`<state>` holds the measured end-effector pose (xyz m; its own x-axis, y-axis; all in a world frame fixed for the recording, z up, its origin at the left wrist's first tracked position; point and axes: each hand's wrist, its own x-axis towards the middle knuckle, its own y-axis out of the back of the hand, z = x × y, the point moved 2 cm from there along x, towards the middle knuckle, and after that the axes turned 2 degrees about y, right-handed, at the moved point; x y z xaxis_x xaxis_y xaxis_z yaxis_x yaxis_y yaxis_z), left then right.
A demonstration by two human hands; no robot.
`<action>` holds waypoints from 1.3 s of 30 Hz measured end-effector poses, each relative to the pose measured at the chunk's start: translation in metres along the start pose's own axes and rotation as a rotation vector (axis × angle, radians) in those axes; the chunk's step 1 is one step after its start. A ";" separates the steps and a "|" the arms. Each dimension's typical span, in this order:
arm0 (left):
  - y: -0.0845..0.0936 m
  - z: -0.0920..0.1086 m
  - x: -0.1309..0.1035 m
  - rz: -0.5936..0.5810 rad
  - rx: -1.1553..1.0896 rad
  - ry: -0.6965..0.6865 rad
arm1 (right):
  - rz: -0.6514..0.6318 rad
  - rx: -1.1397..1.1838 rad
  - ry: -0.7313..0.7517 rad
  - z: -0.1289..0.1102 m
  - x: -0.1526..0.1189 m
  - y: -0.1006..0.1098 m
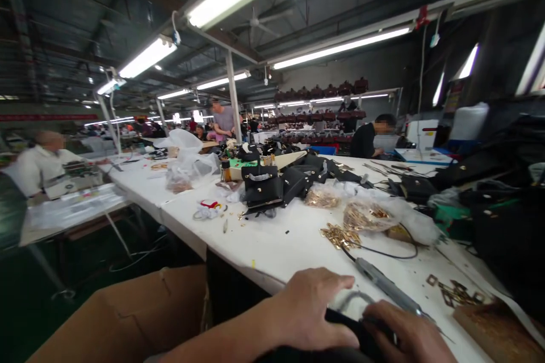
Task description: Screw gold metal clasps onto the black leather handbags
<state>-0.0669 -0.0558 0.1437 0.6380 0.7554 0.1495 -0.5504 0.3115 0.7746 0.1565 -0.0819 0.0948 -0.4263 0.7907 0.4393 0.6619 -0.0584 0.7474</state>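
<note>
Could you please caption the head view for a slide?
Left hand and right hand at a black piece; on the table, a tool, gold fittings and black bags.

Black is shown by the piece (339, 317), the bags (261, 190) and the cable (383, 250). White is worn by the table (264, 241); gold is seen on the fittings (338, 235), grey on the tool (381, 281). The carton (162, 300) is coloured plain brown, the floor (17, 300) dark green, the shelved bags (313, 93) maroon.
</note>
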 end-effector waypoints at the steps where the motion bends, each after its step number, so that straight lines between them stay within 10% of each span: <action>1: -0.013 0.001 0.002 -0.017 0.087 -0.021 | -0.017 0.020 -0.027 0.001 -0.001 -0.003; 8: -0.074 -0.016 0.023 0.119 0.206 -0.117 | -0.038 0.263 -0.277 -0.016 -0.008 0.012; 19: -0.081 -0.020 0.048 0.106 0.304 -0.202 | 0.052 0.331 -0.575 0.003 -0.012 0.003; 24: -0.080 -0.023 0.053 0.080 0.285 -0.180 | 0.132 0.180 -0.482 0.009 -0.014 -0.006; 31: -0.079 -0.025 0.054 0.015 0.284 -0.188 | 0.275 0.166 -0.556 0.005 -0.026 0.022; 39: -0.034 -0.035 0.051 -0.148 -0.030 -0.064 | -0.217 -0.115 -0.741 0.052 -0.120 0.084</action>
<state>-0.0350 -0.0075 0.1037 0.7458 0.6619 0.0753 -0.4635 0.4345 0.7722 0.2958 -0.1498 0.0788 0.0112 0.9902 -0.1396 0.5255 0.1129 0.8433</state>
